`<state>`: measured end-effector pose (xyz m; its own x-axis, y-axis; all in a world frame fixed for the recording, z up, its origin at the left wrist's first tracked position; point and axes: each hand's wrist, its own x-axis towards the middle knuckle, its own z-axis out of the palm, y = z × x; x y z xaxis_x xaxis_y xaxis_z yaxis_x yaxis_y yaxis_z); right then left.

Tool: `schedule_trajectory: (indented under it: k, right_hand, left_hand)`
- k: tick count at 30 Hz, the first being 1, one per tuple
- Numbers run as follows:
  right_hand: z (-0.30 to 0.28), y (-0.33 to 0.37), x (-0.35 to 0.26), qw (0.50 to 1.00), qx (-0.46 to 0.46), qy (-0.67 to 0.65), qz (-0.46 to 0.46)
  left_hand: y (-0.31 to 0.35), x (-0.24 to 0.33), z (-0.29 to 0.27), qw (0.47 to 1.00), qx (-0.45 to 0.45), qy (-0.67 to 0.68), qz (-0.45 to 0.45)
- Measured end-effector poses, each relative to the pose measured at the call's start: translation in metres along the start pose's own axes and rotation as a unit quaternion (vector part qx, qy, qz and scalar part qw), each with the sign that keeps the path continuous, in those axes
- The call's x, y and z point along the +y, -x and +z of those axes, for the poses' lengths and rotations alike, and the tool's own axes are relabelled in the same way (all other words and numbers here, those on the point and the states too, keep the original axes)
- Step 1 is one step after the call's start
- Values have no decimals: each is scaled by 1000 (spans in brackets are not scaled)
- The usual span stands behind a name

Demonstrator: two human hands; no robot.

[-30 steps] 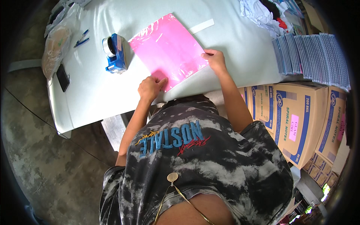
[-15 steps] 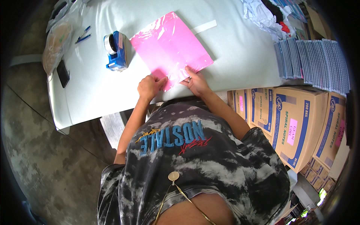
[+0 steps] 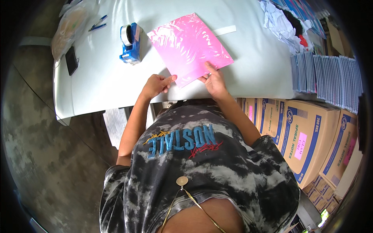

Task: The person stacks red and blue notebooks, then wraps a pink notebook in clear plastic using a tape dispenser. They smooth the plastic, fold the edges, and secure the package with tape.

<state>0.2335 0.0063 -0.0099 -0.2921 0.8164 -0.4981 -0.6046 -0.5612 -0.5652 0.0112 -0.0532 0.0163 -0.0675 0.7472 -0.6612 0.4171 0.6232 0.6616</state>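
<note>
A square pink packet [image 3: 190,46] with glossy, wrinkled clear plastic over it lies at a slant on the table, its near edge toward my body. My left hand [image 3: 158,85] is closed at the packet's near left corner, thumb over the edge and the other fingers curled below. At the near right edge my right hand [image 3: 215,82] grips the packet, thumb on top and fingers partly hidden beneath. Left of the packet stands a blue tape dispenser [image 3: 135,44] carrying a roll of clear tape [image 3: 126,35].
A white strip [image 3: 225,30] lies beyond the packet on the pale table [image 3: 97,85]. Pens [image 3: 98,26], a phone [image 3: 71,61] and a plastic bag [image 3: 70,29] sit left. Spiral notebooks [image 3: 326,75], crumpled paper [image 3: 278,25] and cardboard boxes [image 3: 307,136] are right.
The view has shifted a little, so the table's things appear farther right. Glare on the packet's plastic has changed, and my left hand's thumb is now straighter along the corner.
</note>
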Motion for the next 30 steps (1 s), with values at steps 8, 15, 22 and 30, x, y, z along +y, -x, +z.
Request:
schedule_trajectory:
  k: [8, 15, 22, 30]
  right_hand:
    - [24, 13, -29, 999, -2, -6, 34]
    - [74, 48, -70, 998, -20, -38, 53]
    - [106, 70, -113, 985, -127, -12, 117]
    - [99, 7, -132, 894, 57, 282, -345]
  left_hand:
    - [6, -3, 16, 935, -59, 307, 165]
    - [2, 25, 23, 834, 315, 193, 410]
    - [29, 95, -22, 650, 392, -87, 646]
    - [4, 110, -60, 792, 337, 196, 469]
